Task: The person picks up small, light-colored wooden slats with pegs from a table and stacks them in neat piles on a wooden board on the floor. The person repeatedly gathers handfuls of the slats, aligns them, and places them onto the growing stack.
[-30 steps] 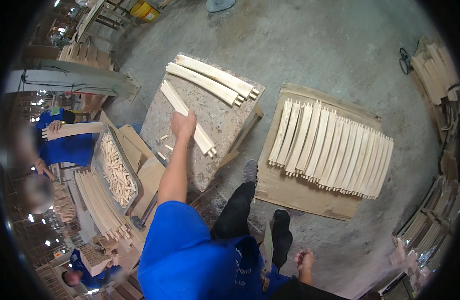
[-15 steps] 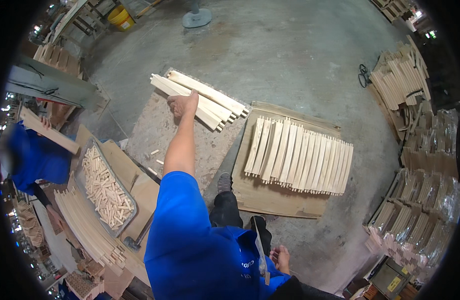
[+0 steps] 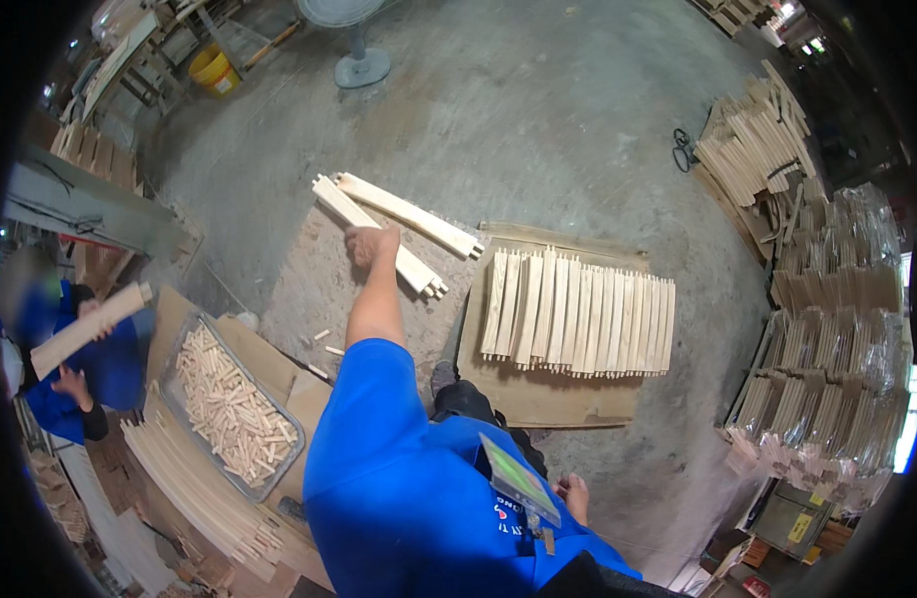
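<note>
My left hand, arm stretched out, is closed around a small stack of pale wooden slats with round dowel pegs in their ends. More slats lie just beyond it, separated by a narrow gap at the near end. Both groups are over a worn, speckled board on the floor. Low by my body, my right hand hangs with loosely bent fingers and nothing visible in it. A neat row of pegged slats rests on a flat cardboard sheet to the right.
At left, a tray holds many loose dowels beside curved wooden strips. A co-worker in blue holds a wooden piece. Wrapped wood stacks line the right. A fan base and yellow bucket stand farther off.
The slats under my left hand, fanned out before, are now a narrower stack apart from those beyond. The view has shifted. The co-worker's wooden piece has tilted the other way.
</note>
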`<state>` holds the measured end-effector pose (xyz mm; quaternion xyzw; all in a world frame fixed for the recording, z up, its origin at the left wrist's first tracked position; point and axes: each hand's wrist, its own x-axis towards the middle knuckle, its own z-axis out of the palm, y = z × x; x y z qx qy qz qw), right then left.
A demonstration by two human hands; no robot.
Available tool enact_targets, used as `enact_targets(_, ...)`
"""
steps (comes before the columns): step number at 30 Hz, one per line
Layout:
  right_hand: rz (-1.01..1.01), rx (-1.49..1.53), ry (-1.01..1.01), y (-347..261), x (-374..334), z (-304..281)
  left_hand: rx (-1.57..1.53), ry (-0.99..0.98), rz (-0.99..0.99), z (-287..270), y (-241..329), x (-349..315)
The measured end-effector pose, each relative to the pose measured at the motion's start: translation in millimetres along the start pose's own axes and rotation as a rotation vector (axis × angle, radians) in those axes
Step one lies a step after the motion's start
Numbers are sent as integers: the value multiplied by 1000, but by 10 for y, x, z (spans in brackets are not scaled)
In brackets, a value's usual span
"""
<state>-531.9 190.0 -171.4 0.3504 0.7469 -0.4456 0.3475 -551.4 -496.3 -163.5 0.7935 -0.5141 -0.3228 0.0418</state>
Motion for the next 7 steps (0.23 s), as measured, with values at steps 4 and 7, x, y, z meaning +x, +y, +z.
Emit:
enact_targets(4, -53, -24, -37, 201, -42, 23, -28, -12, -33, 8, 36, 48)
enact_targets(7, -15, -92, 62, 412, -56, -22, -122, -10, -78, 77, 106, 18)
